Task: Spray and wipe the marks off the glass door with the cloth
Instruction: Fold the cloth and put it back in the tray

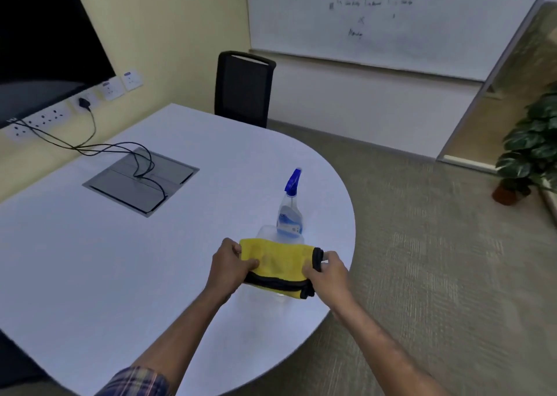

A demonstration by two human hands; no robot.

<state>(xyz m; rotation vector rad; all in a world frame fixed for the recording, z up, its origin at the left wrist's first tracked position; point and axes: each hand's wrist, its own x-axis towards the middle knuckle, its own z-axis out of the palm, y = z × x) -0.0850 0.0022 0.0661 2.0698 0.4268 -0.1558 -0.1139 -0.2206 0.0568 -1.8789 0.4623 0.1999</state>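
A folded yellow microfibre cloth with black edging (pixel 278 267) is held above the near right part of a white rounded surface (pixel 180 229), gripped at both ends. The left hand (pixel 230 263) holds the cloth's left end, its fingers (pixel 251 264) curled together and pinching the fabric with the thumb on top. The right hand (pixel 327 270) holds the right end, its fingers closed on the black-trimmed corner.

Just behind the cloth stands a clear plastic spray bottle with a blue trigger head (pixel 290 211), upright, with blue liquid low inside it. A pale translucent rectangular object (pixel 265 233) lies on the surface partly under the cloth and beside the bottle's base; what it is I cannot tell.

Farther left, a grey recessed cable box (pixel 140 180) is set into the surface, with black cables (pixel 90 142) running from it to a row of white wall sockets (pixel 54 115) under a dark screen (pixel 39 33). A black mesh-backed chair (pixel 242 89) stands at the far edge of the surface. Behind it a whiteboard with faint writing (pixel 376 18) hangs on the wall. To the right, past beige carpet (pixel 437 260), a glass panel in a grey frame (pixel 494 88) stands by a green potted plant (pixel 527 154). A plaid sleeve (pixel 135 382) shows on the left arm.
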